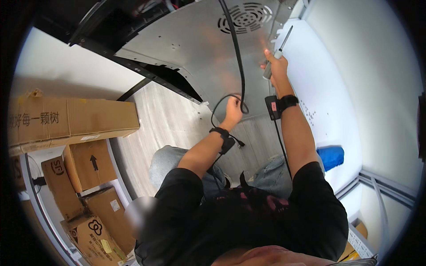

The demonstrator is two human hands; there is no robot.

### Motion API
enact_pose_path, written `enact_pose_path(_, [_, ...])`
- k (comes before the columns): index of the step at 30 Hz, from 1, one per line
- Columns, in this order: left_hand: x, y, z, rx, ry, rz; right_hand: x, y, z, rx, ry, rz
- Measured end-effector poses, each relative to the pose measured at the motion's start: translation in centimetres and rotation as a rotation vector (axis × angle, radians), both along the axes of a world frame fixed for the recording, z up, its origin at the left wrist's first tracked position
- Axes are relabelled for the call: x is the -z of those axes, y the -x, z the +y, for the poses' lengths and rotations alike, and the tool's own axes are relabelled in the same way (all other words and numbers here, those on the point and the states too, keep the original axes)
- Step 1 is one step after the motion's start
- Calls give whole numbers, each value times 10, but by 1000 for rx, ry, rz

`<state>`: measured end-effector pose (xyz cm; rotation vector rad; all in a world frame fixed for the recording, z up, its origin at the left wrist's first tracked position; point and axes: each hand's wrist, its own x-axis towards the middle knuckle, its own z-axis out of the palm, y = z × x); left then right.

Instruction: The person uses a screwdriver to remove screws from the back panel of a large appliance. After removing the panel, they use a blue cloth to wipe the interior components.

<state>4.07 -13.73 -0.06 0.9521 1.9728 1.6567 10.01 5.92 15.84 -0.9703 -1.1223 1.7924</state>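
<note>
Nearest to me, my black shirt (248,213) is filling the lower part of the view, and my jeans (168,159) are showing past it on both sides. A dark strap (224,139) is circling my left wrist, and another strap (289,101) is circling my right, with a small black box (271,107) sitting beside it. To my right, a blue bundle (332,157) is resting on a white surface (319,75). Just beyond my knees, my left hand (234,110) is grasping a black cable (237,48), its fingers curling around it; the cable is looping beside that hand, and a plug (241,143) is dangling below. Farther up on the right, my right hand (278,68) is gripping a screwdriver (278,54), its shaft pointing up and away from me. That hand is hovering by the edge of a metal panel (199,53); I'm not able to tell whether my fingertips are touching it. Small dark bits (308,111) are lying scattered on the white surface. Farther off, the cable is hanging in front of the panel, and a round slotted vent (245,18) is showing near the panel's far end.
</note>
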Motion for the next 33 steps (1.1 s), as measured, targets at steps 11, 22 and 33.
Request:
enact_pose_path(11, [-40,-17,5,23,-31,168,9,-53,37,66,34,1])
enact_pose_path(22, [-21,-10,6,-40,69,209,11,-97,73,238,77,7])
enact_pose_path(33, [-5,-22,34,50,180,-225,0,-178,111,395,137,96])
